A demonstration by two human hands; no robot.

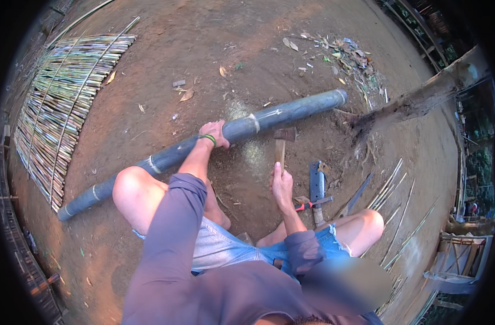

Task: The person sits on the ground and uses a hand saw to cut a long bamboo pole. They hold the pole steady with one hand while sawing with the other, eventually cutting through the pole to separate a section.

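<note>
A thick dark bamboo pole [307, 105] lies slantwise on the ground in front of me, from lower left to upper right, with pale rings at its joints. My left hand [215, 132], with a green band at the wrist, is wrapped over the pole near its middle, thumb and fingers pressed on it. In my right hand [281, 185] is the wooden handle of a hatchet [285, 135], held upright with its metal head just below the pole, apart from it. Pale sawdust [254, 153] is scattered on the soil beside the pole.
By my right knee lie a broad cleaver-like blade [317, 184], a red-handled tool [307, 206], a long knife [360, 189] and thin sticks [388, 187]. A tree trunk [421, 92] rises at the right. A mat of tied canes [69, 97] lies far left, leaf litter [356, 59] far right.
</note>
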